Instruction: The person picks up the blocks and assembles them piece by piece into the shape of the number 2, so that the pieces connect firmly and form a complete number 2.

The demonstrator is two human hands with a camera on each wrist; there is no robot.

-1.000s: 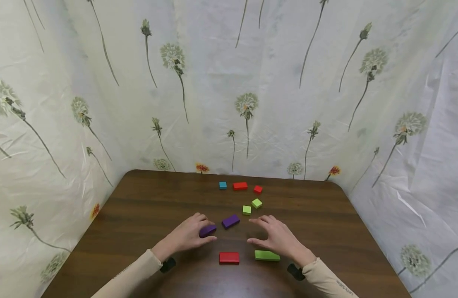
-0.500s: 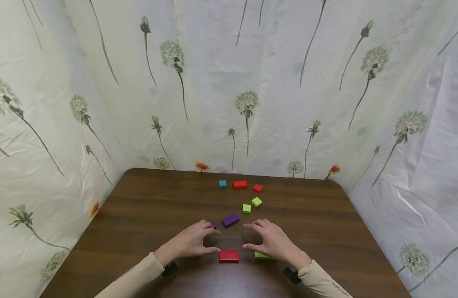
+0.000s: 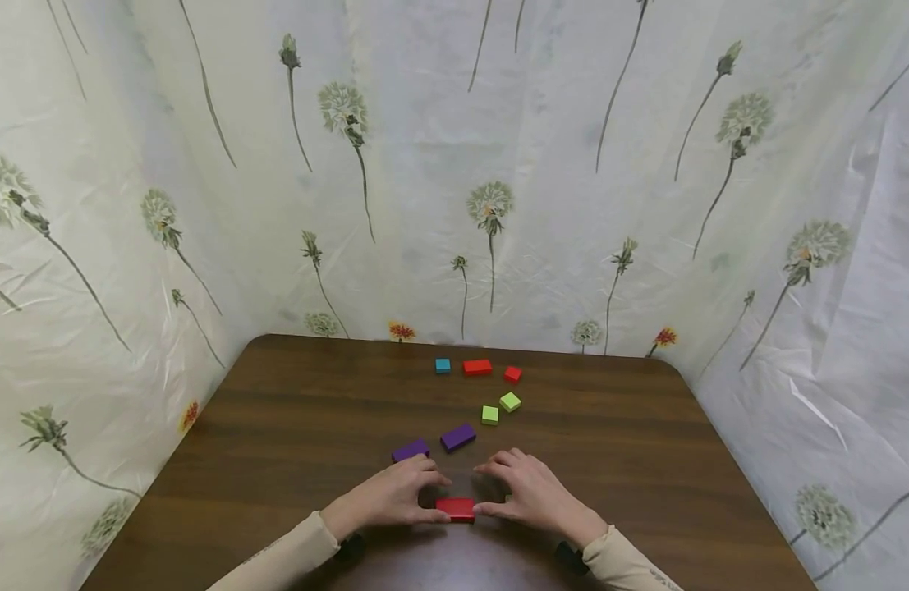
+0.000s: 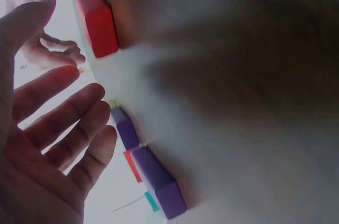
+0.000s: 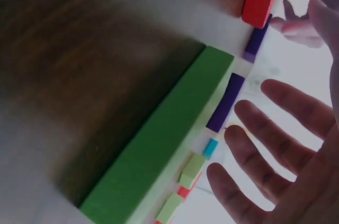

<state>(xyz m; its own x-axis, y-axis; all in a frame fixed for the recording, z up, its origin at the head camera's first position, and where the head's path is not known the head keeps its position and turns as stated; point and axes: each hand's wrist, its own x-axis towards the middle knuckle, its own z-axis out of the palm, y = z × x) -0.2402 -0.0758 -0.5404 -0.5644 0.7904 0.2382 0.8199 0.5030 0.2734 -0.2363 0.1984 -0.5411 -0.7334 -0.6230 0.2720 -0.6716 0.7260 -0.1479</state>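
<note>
A red block (image 3: 455, 510) lies on the table between my two hands. My left hand (image 3: 397, 492) is at its left, thumb overlapping the block's near left edge in the head view; the left wrist view shows the fingers spread, with nothing between them. To the right is my right hand (image 3: 531, 495), its thumb tip at the block's right edge and its fingers apart, holding nothing. Whether either thumb touches the block, I cannot tell. A long green block (image 5: 164, 134) lies beneath the right hand, mostly hidden in the head view. One purple block (image 3: 410, 451) sits just beyond the left fingers.
Another purple block (image 3: 457, 437) lies mid-table. Farther back are two light-green blocks, one (image 3: 490, 415) nearer than the other (image 3: 510, 401). Near the back edge stand a blue block (image 3: 443, 366), a red oblong (image 3: 477, 368) and a small red block (image 3: 512, 374). Flowered curtains surround the wooden table (image 3: 314, 419).
Both hands have come nearer to my body and closer together, now on either side of the red block. The left hand has left the left purple block uncovered; the right now covers the green one.
</note>
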